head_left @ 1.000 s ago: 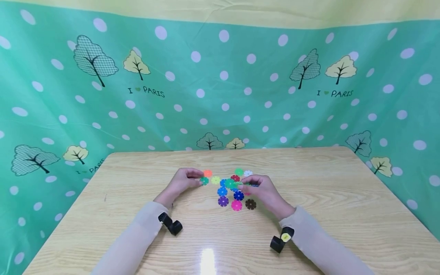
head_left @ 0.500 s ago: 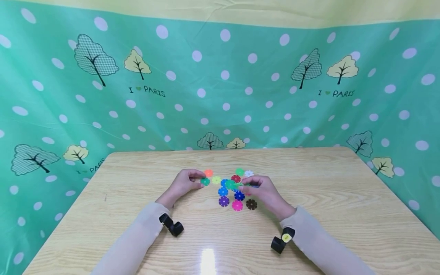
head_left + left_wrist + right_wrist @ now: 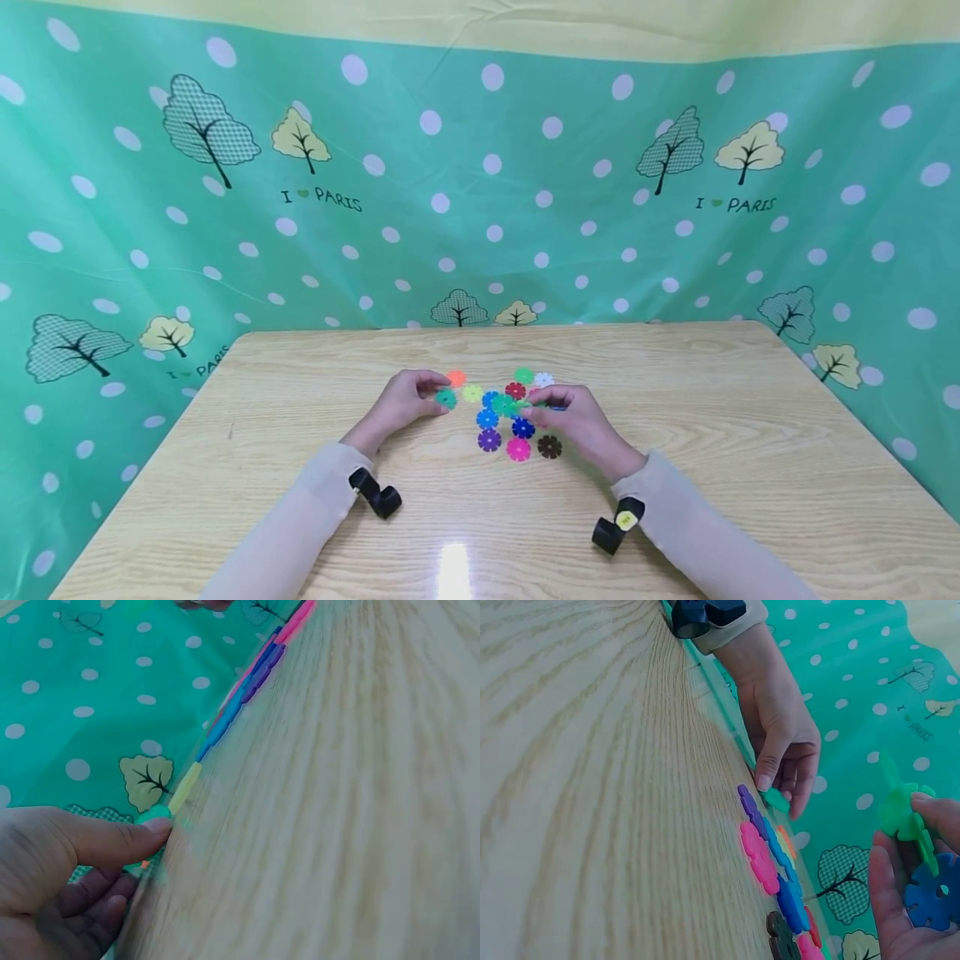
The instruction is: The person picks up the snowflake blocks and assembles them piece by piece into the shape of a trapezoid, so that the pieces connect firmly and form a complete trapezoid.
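Observation:
My left hand (image 3: 405, 400) pinches a green snowflake disc (image 3: 446, 399) between thumb and fingertips, close beside the orange disc (image 3: 457, 378) and the yellow disc (image 3: 472, 392). In the left wrist view the thumb covers much of this green disc (image 3: 155, 814). My right hand (image 3: 573, 417) holds several green snowflake discs (image 3: 906, 814) joined together at angles, raised over the other pieces. A blue disc (image 3: 934, 892) with notched edges is also in that hand, against the fingers.
Loose discs lie flat on the wooden table (image 3: 315, 517): purple (image 3: 490, 440), pink (image 3: 518, 449), brown (image 3: 550, 447), dark blue (image 3: 523, 428), red (image 3: 515, 390), light green (image 3: 524, 377) and white (image 3: 543, 379). A patterned green cloth (image 3: 405, 167) hangs behind the table's far edge.
The green disc in my left fingers has shifted slightly toward me, away from the orange and yellow discs. My right hand has stayed almost still with its joined discs.

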A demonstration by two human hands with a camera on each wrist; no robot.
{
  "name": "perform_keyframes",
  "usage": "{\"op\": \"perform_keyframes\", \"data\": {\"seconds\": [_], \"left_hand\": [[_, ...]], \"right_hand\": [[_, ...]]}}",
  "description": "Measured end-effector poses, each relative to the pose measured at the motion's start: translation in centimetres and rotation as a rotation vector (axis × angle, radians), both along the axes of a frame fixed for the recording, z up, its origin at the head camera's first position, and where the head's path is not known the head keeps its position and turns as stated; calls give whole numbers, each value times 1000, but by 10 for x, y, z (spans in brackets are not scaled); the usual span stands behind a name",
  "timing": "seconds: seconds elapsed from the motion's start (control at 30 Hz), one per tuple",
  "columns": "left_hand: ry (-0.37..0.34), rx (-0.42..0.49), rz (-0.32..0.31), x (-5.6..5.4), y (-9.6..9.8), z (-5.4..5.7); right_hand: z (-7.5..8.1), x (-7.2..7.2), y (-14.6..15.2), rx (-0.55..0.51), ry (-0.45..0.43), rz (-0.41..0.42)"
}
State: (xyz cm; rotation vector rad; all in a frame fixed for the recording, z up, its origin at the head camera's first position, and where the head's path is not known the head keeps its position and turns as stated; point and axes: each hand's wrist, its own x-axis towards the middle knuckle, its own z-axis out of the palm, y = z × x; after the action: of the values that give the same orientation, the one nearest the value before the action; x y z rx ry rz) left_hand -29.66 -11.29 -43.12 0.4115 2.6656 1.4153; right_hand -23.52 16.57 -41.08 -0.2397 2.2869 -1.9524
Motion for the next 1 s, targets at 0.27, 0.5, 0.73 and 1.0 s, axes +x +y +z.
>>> {"op": "perform_keyframes", "data": {"seconds": [0.27, 0.5, 0.73, 1.0], "left_hand": [[27, -35, -61, 1, -3, 3], [-12, 5, -78, 2, -2, 5], [-77, 136, -55, 14, 15, 22], [6, 243, -78, 31, 34, 38]], "right_hand": [[1, 0, 0, 23, 12, -2], [2, 1, 1, 38, 13, -7], [4, 1, 3, 32, 26, 10], [5, 1, 4, 37, 24, 7]]}}
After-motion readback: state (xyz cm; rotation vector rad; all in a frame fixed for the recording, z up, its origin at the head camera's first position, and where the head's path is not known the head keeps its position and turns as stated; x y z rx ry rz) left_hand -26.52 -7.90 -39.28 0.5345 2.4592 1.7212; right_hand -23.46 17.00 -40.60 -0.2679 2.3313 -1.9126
